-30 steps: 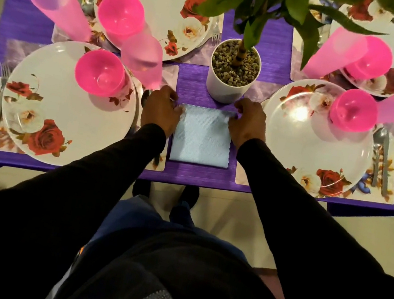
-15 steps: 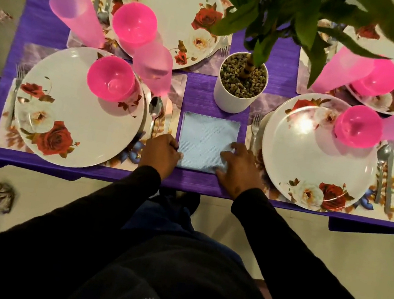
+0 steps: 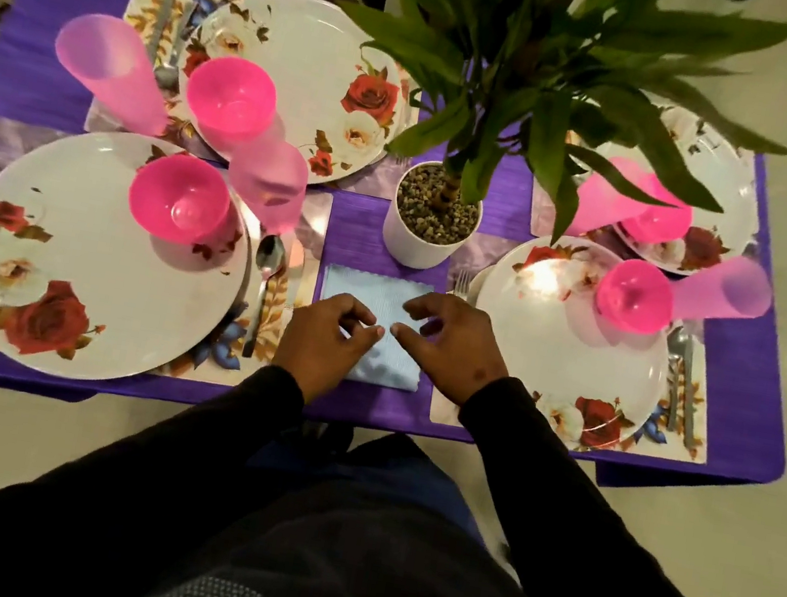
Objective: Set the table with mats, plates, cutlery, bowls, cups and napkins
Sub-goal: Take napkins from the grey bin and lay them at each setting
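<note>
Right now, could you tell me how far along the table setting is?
Done: four floral plates, such as the near-left plate, carry pink bowls, with cups and cutlery alongside on mats. In hand: both hands, left and right, work over the pale blue napkin. Left: no napkin shows at any setting.

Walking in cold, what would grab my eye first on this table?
Probably the hot-pink bowls, like the one on the near-left rose-patterned plate, glowing against the purple tablecloth. Next, the leafy potted plant at the centre. In front of it, both hands, left and right, meet over a pale blue napkin.
</note>
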A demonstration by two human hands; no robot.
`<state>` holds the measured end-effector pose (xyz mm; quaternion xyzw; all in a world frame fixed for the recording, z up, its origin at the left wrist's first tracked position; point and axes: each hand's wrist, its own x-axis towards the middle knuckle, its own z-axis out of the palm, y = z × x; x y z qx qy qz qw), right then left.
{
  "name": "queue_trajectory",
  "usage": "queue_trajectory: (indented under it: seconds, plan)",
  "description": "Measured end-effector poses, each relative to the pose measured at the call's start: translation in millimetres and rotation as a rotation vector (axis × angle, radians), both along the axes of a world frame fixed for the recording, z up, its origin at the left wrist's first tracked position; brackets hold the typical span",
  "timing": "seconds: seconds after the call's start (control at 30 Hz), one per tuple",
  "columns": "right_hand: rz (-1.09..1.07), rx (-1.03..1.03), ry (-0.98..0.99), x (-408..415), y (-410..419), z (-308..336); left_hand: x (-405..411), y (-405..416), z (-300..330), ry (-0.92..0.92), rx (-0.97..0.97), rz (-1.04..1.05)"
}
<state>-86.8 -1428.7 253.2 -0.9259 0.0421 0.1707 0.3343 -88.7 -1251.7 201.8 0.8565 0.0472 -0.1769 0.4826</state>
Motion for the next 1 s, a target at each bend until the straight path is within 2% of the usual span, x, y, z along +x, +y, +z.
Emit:
queue_trajectory:
  seconds: [0.17, 0.33, 0.53, 0.67, 0.8, 1.0]
  plan:
    - [0.028, 0.065, -0.049, 13.0, -19.4, 19.8, 8.7, -25.2, 14.9, -0.029, -0.127, 0.094]
    - [0.187, 0.126, -0.047, 22.2, -53.0, 26.1, 0.4, -53.6, 27.7, -0.056, -0.194, 0.255]
    - [0.541, 0.200, -0.093, 30.0, -81.2, 20.1, -47.9, -103.9, 21.9, -0.107, -0.238, 0.659]
    - [0.639, 0.264, -0.087, 22.2, -82.3, 24.4, -90.1, -135.2, 21.1, -0.112, -0.302, 0.882]
    - [0.764, 0.313, 0.004, -9.8, -60.2, 18.0, -147.2, -141.8, 21.9, -0.156, -0.357, 1.104]
    - [1.162, 0.244, 0.132, -82.0, 7.5, 4.8, -237.3, -130.9, 9.6, -0.146, -0.363, 1.458]
